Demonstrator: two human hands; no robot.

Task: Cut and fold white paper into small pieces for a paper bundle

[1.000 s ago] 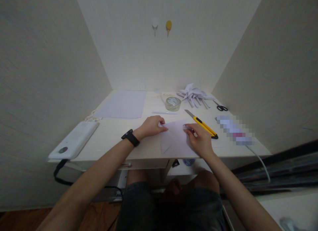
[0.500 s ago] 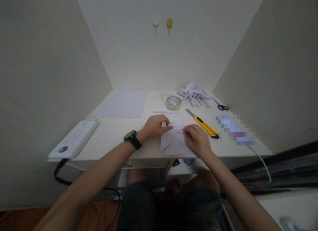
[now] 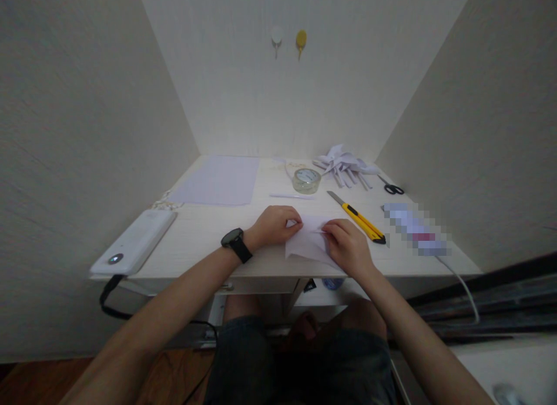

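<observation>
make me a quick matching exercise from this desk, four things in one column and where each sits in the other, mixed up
Things:
1. roll of tape
2. utility knife
3. scissors
4. white power bank

Places:
A. near left edge of the desk
B. far right, by the wall
C. just right of the right hand
D. behind the folded paper, mid-desk

Pairs: 1-D, 2-C, 3-B, 4-A
</observation>
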